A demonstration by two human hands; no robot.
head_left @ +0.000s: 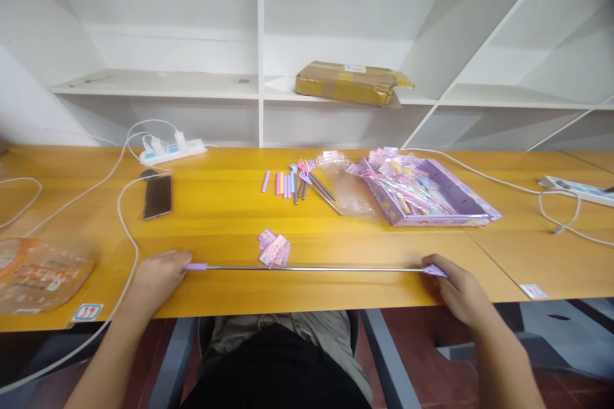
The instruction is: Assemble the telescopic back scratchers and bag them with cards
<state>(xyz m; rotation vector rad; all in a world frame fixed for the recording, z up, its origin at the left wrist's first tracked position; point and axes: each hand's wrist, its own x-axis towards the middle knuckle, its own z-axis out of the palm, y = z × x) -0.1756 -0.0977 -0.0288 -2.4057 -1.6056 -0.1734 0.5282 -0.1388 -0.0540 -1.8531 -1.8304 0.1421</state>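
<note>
A telescopic back scratcher (316, 268) is drawn out long, level above the near part of the table. My left hand (160, 278) is closed around its purple handle at one end. At the other end my right hand (458, 287) grips the purple claw-shaped head. Just behind the rod lie several printed cards (275, 248) in a loose pile. Farther back are several coloured handle sleeves (283, 184) in a row, beside more back scratchers (311, 180) with pink, blue and purple heads.
A purple box (446, 220) holds bagged back scratchers; clear plastic bags (355, 195) lie beside it. A phone (158, 196), a power strip (173, 151) and white cables are at left, with an orange bag (43, 275). A taped carton (345, 82) rests on the shelf.
</note>
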